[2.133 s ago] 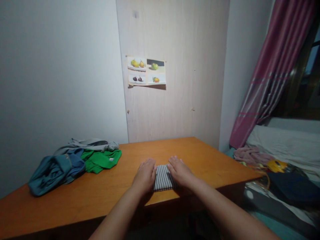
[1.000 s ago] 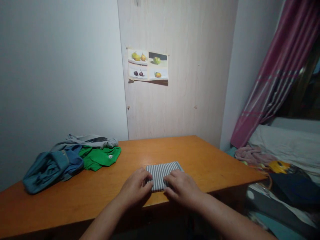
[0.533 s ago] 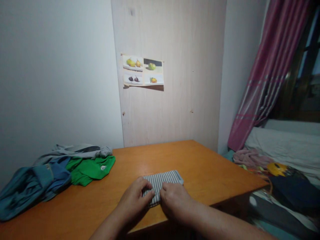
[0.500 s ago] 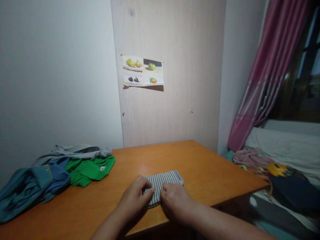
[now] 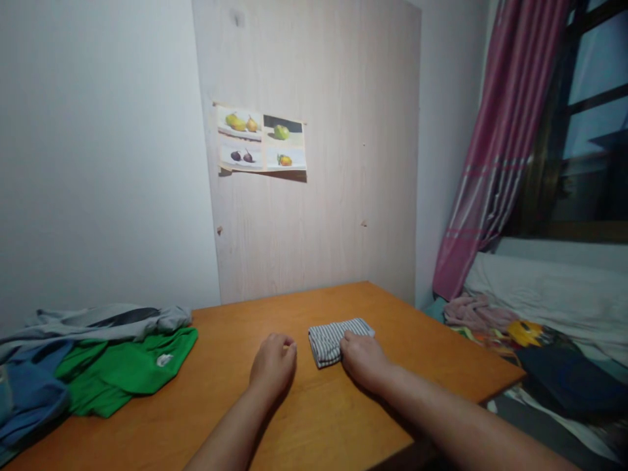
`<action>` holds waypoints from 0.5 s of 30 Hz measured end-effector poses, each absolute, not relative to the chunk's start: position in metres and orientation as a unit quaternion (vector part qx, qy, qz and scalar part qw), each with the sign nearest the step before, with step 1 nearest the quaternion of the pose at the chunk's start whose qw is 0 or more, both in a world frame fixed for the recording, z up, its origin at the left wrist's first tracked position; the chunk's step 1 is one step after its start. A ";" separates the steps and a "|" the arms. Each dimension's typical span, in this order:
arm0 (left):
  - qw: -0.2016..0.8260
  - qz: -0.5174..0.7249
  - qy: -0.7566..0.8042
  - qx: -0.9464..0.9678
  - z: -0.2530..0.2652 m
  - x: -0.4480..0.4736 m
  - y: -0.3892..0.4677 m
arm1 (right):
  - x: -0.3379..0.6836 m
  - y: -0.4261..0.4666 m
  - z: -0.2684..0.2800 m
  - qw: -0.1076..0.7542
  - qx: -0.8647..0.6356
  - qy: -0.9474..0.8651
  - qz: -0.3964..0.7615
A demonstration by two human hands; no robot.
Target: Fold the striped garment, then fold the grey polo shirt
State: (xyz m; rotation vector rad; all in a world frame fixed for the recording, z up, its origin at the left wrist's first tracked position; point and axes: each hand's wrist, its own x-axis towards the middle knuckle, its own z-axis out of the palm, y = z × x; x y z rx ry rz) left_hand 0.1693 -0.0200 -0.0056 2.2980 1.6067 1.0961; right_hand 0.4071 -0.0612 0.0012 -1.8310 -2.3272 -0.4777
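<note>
A folded grey-and-white striped garment (image 5: 324, 341) lies flat on the wooden table, right of the middle. My right hand (image 5: 366, 360) is at its near right side, fingers curled and closed on the fabric; the fingertips are partly hidden. To the left of the garment, apart from it, is my left hand (image 5: 273, 363). Its fingers are loosely bent, with a small gap to the thumb and nothing in them.
On the table's left side lie a green garment (image 5: 130, 373), a blue one (image 5: 34, 386) and a grey one (image 5: 122, 324). The orange-brown table (image 5: 235, 405) ends at the right, where a bed with clothes (image 5: 564, 379) stands below a pink curtain (image 5: 483, 176).
The striped garment has moved away from the near table edge and to the right, along with my right hand. My left hand has let go of it. The view has turned slightly right.
</note>
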 end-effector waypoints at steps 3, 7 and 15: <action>0.048 0.327 0.528 0.783 -0.017 0.170 -0.019 | 0.433 -0.034 -0.001 0.061 -0.642 -0.745 -0.169; 0.061 0.296 0.512 0.804 -0.020 0.169 -0.024 | 0.463 0.002 -0.001 0.051 -0.679 -0.714 -0.166; 0.081 0.246 0.502 0.825 -0.025 0.164 -0.021 | 0.502 0.081 -0.001 0.054 -0.718 -0.679 -0.144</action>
